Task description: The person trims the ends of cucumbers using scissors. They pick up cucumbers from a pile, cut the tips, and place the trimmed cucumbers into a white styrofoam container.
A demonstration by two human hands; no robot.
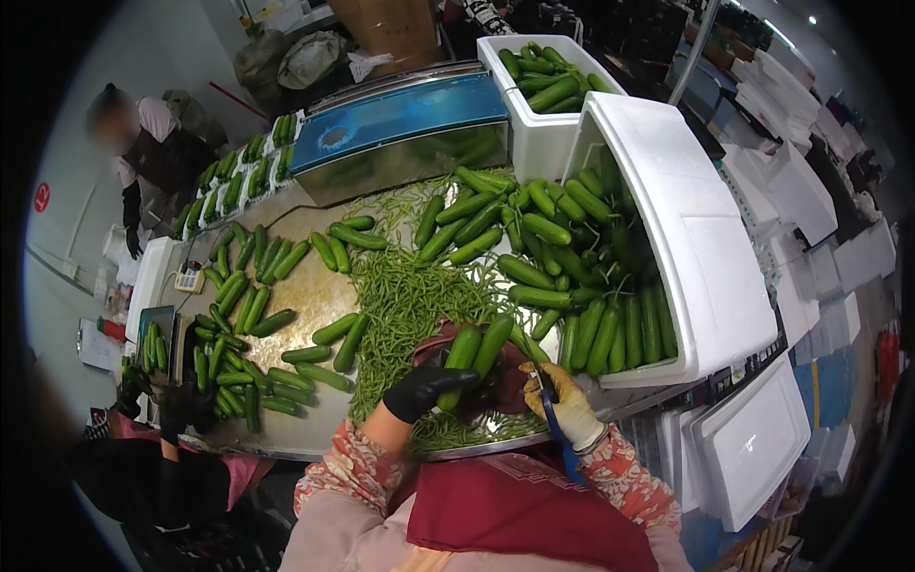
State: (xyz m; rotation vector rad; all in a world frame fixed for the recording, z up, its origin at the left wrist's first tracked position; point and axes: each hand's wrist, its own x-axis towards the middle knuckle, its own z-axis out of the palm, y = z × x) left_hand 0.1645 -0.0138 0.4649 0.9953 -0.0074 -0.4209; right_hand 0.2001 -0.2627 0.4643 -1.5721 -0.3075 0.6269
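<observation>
My left hand (431,386), in a black glove, is closed around cucumbers (463,352) above a dark red cloth (511,382). My right hand (565,404), in a stained pale glove, holds a blue-handled tool (550,413), perhaps scissors; its tip is hard to make out. Beside it lies a pale green cucumber (527,344). Cut green stems (422,286) are heaped on the metal table just beyond my hands. To the right, a white foam box (686,236) lies on its side, with many cucumbers (547,229) spilling from its mouth.
A second foam box (543,139) of cucumbers stands at the back, beside a blue-topped metal unit (400,118). Loose cucumbers (250,307) cover the left of the table. A co-worker's gloved hands (171,411) are at the lower left; another person (154,150) stands beyond packed trays (236,179).
</observation>
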